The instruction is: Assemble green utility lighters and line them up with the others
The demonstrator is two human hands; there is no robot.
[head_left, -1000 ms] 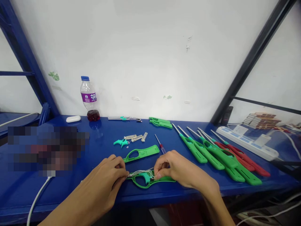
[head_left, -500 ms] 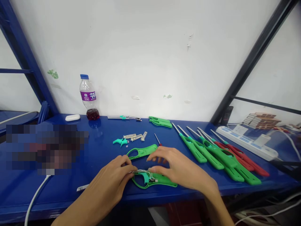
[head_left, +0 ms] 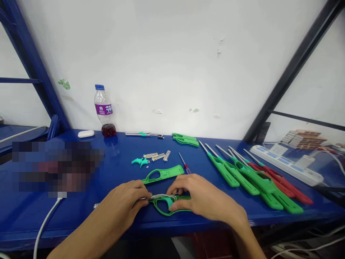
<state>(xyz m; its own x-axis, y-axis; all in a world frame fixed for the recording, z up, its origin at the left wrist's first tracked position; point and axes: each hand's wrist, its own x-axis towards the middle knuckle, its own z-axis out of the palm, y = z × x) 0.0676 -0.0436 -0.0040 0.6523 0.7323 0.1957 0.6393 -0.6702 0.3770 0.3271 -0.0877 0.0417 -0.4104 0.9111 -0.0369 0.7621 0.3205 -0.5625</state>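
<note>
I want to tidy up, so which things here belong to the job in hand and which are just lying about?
Likely part of the job:
Wired green lighter half-shell, being held
Loose green half-shell
Turquoise triggers
Small translucent parts
Screwdriver
Metal lighter tubes
Assembled lighters

Probably just lying about:
Drink bottle
White oval case
Power strip
</note>
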